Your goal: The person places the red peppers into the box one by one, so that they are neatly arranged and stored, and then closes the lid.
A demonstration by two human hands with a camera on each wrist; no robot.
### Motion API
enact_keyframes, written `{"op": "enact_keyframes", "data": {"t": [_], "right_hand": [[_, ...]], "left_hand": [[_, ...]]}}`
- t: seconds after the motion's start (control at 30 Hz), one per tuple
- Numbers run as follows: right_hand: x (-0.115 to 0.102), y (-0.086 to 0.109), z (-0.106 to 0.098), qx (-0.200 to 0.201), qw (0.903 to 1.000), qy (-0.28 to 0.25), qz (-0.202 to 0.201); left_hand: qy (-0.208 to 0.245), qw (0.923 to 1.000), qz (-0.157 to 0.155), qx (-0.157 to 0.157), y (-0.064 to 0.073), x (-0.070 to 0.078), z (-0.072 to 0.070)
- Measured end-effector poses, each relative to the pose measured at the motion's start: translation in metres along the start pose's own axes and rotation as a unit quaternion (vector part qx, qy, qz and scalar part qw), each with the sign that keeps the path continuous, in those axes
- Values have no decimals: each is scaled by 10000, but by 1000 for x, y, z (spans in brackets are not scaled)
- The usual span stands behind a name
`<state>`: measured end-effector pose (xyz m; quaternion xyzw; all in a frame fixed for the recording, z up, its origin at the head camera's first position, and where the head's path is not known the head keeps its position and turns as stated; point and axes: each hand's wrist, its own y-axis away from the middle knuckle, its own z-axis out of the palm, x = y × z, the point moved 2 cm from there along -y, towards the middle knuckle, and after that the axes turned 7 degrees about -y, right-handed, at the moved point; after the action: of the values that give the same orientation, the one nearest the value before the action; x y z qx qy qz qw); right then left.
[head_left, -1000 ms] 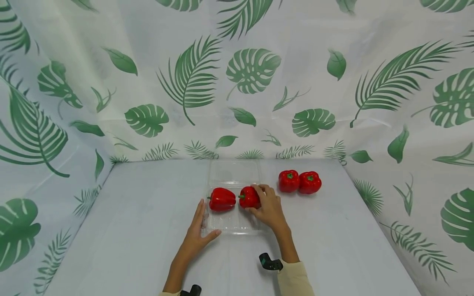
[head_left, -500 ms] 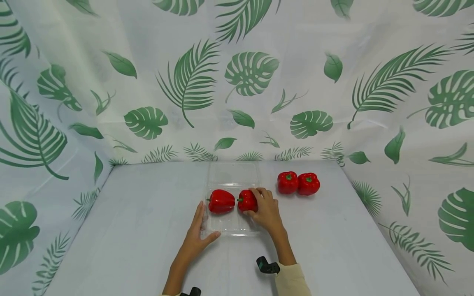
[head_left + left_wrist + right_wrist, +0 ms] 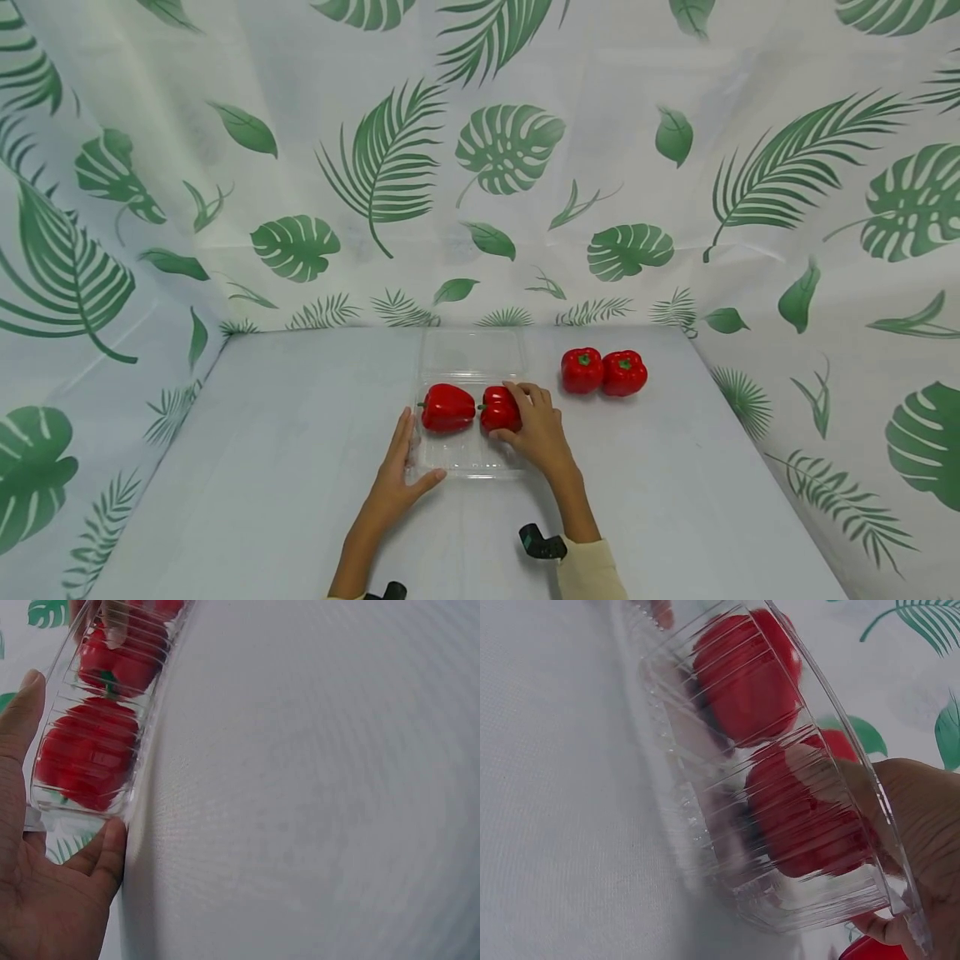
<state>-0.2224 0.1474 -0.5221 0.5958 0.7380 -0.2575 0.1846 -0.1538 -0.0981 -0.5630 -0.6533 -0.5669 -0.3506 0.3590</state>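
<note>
A clear plastic clamshell box (image 3: pixel 453 457) lies unfolded on the table, its lid (image 3: pixel 472 354) laid back at the far side. Inside the base are two red bell peppers on their sides, stems to the left: one bell pepper (image 3: pixel 447 408) at left, one (image 3: pixel 495 410) at right. My right hand (image 3: pixel 542 429) holds the right-hand pepper, thumb near and fingers over its far side; in the right wrist view the thumb (image 3: pixel 817 769) shows through the ribbed wall. My left hand (image 3: pixel 396 471) rests with straight fingers along the box's left side, thumb spread by its near corner.
Two more red bell peppers, one (image 3: pixel 582 371) at left and one (image 3: pixel 624 372) at right, sit side by side to the right of the box. White cloth with green leaf prints (image 3: pixel 510 150) hangs behind and beside the white table (image 3: pixel 300 467).
The camera view has tilted slightly. My right hand and its pepper have settled a touch lower in the box; my left hand stays against the box's side.
</note>
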Motion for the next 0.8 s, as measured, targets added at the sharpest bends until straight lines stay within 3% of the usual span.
{"op": "enact_keyframes", "data": {"t": [0.57, 0.8], "right_hand": [[-1, 2, -1, 245, 9995, 144, -163], [-2, 3, -1, 141, 9999, 38, -17]], "left_hand": [[-19, 10000, 4, 6, 0, 1, -1], [-36, 10000, -19, -4, 0, -1, 1]]}}
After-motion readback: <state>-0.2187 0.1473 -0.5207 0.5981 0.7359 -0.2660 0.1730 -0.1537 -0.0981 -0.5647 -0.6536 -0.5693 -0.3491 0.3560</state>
